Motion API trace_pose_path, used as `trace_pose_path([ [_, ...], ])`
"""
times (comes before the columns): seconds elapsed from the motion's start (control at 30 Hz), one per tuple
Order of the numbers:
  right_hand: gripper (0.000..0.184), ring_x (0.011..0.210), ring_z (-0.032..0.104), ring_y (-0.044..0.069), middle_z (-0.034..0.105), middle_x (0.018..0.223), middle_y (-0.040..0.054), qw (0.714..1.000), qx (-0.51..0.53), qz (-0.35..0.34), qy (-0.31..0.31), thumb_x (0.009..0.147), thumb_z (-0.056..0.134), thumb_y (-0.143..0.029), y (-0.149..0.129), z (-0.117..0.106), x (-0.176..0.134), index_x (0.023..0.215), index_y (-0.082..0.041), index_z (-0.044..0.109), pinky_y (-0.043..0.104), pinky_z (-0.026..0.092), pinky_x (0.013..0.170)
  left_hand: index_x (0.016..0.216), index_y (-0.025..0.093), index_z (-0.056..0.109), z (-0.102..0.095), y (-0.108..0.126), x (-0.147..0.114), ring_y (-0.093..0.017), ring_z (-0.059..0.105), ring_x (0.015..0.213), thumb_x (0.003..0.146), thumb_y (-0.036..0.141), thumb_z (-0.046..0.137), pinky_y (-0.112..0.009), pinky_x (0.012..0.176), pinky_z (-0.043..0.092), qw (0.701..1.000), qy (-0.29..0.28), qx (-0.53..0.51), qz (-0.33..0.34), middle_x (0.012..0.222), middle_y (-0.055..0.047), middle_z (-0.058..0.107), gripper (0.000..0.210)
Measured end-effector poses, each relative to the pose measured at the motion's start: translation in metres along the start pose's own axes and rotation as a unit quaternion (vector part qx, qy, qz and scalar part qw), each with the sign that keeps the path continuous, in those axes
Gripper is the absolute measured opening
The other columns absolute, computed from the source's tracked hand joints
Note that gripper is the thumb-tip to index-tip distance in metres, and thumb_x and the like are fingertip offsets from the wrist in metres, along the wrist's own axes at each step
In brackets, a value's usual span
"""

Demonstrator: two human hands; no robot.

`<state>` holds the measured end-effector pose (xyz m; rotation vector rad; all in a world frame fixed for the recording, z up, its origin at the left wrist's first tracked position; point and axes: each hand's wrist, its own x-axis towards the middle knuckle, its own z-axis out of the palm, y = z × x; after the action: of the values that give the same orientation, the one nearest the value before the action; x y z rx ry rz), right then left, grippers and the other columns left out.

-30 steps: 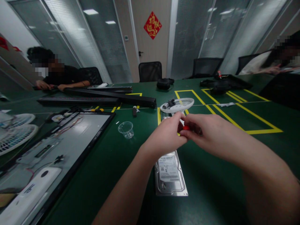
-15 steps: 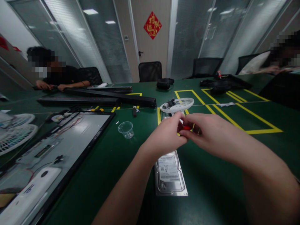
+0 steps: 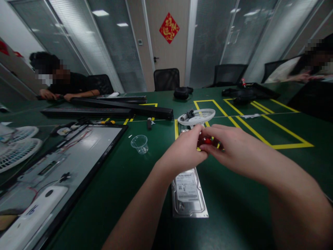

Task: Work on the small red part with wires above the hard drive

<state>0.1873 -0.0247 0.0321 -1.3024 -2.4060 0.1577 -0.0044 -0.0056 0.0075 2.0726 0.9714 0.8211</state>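
Observation:
Above the far end of a silver hard drive [image 3: 189, 205], my left hand [image 3: 183, 150] and my right hand [image 3: 231, 143] meet with fingertips together. Between the right thumb and fingers shows a small glossy red thing [image 3: 207, 141]; fingers cover most of it, so its kind is unclear. My left hand is closed against the right one, and whatever its fingers grip is hidden. The drive lies flat on the green table [image 3: 234, 215], label side up.
Beyond my hands sits a white fan grille [image 3: 208, 114]. A clear plastic cup [image 3: 140, 144] stands left of them. An opened flat panel [image 3: 85, 152] fills the left side. Long black bars [image 3: 109, 111] lie farther back. Two people sit across the table.
Both hands keep their place over the drive. The red thing has turned slightly between the right fingers and shows a rounder shape.

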Motion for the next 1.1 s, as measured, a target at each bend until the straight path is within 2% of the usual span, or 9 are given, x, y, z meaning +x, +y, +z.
trace_pose_path([
  [0.13,0.025,0.095,0.071,0.023,0.076,0.113,0.0072,0.999,0.034,-0.039,-0.003,0.096,0.057,-0.004,-0.0004,0.0007,0.0014,0.105,-0.022,0.072,0.034,0.05,0.081,0.106,0.021,0.059,-0.0008,0.0013,-0.0001,-0.026,0.074,0.102,0.082,0.008,0.066,-0.036,0.084,0.056,1.0,0.006,0.014,0.008,0.109,-0.007,0.076,0.028],
  [0.3,0.008,0.08,0.068,0.025,0.078,0.097,0.0076,1.0,-0.016,0.021,-0.01,0.101,0.068,-0.023,-0.0016,0.0007,0.0034,0.101,-0.022,0.075,0.036,0.044,0.069,0.105,0.021,0.06,-0.0001,0.0011,0.0011,-0.025,0.074,0.098,0.079,0.009,0.069,-0.035,0.079,0.054,1.0,-0.003,0.013,0.0,0.107,-0.007,0.077,0.03],
  [0.4,0.01,0.077,0.068,0.025,0.079,0.094,0.0069,0.999,-0.023,0.038,-0.01,0.101,0.071,-0.029,-0.0023,-0.001,0.0025,0.104,-0.022,0.077,0.036,0.043,0.068,0.106,0.021,0.06,0.0002,-0.0001,0.0009,-0.024,0.075,0.099,0.08,0.007,0.066,-0.034,0.079,0.055,1.0,-0.003,0.003,-0.001,0.107,-0.007,0.078,0.03],
  [0.5,0.015,0.087,0.07,0.024,0.078,0.104,0.0062,1.0,0.011,-0.008,-0.001,0.099,0.067,-0.016,-0.0025,-0.0027,0.0012,0.109,-0.023,0.075,0.035,0.047,0.074,0.111,0.021,0.06,0.0001,-0.0005,-0.0002,-0.025,0.075,0.101,0.081,0.008,0.065,-0.035,0.083,0.056,1.0,-0.004,-0.001,0.001,0.111,-0.008,0.078,0.033],
  [0.63,0.023,0.091,0.07,0.021,0.076,0.109,0.0061,0.998,0.038,-0.04,-0.01,0.097,0.059,-0.005,-0.0025,-0.0033,0.0015,0.102,-0.022,0.073,0.033,0.048,0.079,0.108,0.021,0.059,-0.0002,0.001,-0.0008,-0.026,0.074,0.103,0.081,0.01,0.067,-0.036,0.085,0.056,1.0,0.003,0.011,0.006,0.109,-0.007,0.077,0.03],
  [0.77,0.009,0.078,0.068,0.023,0.078,0.096,0.007,0.999,-0.019,0.024,-0.012,0.101,0.068,-0.022,-0.0037,-0.0031,0.0032,0.101,-0.022,0.077,0.035,0.043,0.068,0.104,0.021,0.059,-0.0001,0.0031,-0.0003,-0.024,0.074,0.097,0.079,0.009,0.069,-0.034,0.079,0.054,1.0,-0.005,0.016,-0.003,0.106,-0.007,0.078,0.03],
  [0.87,0.013,0.071,0.066,0.024,0.079,0.089,0.007,0.997,-0.042,0.06,-0.019,0.101,0.072,-0.032,-0.0058,-0.004,0.0029,0.1,-0.022,0.079,0.036,0.041,0.065,0.105,0.021,0.059,-0.0003,0.0036,-0.0004,-0.022,0.073,0.094,0.079,0.007,0.067,-0.032,0.075,0.052,1.0,-0.013,0.009,-0.012,0.105,-0.006,0.078,0.03],
  [1.0,0.015,0.083,0.07,0.024,0.08,0.102,0.0076,1.0,-0.006,0.014,-0.001,0.1,0.067,-0.021,-0.0071,-0.005,0.0009,0.11,-0.023,0.078,0.035,0.047,0.071,0.108,0.021,0.059,-0.0013,0.0026,-0.0012,-0.023,0.073,0.098,0.08,0.008,0.065,-0.033,0.079,0.054,1.0,-0.01,0.005,-0.004,0.11,-0.007,0.077,0.031],
  [1.1,0.021,0.09,0.071,0.023,0.078,0.111,0.0078,0.999,0.035,-0.037,-0.005,0.097,0.06,-0.009,-0.0061,-0.004,0.0001,0.106,-0.023,0.074,0.034,0.05,0.076,0.109,0.021,0.059,-0.0017,0.0018,-0.0017,-0.025,0.073,0.102,0.081,0.011,0.064,-0.036,0.084,0.055,1.0,-0.004,0.01,0.006,0.11,-0.007,0.076,0.03],
])
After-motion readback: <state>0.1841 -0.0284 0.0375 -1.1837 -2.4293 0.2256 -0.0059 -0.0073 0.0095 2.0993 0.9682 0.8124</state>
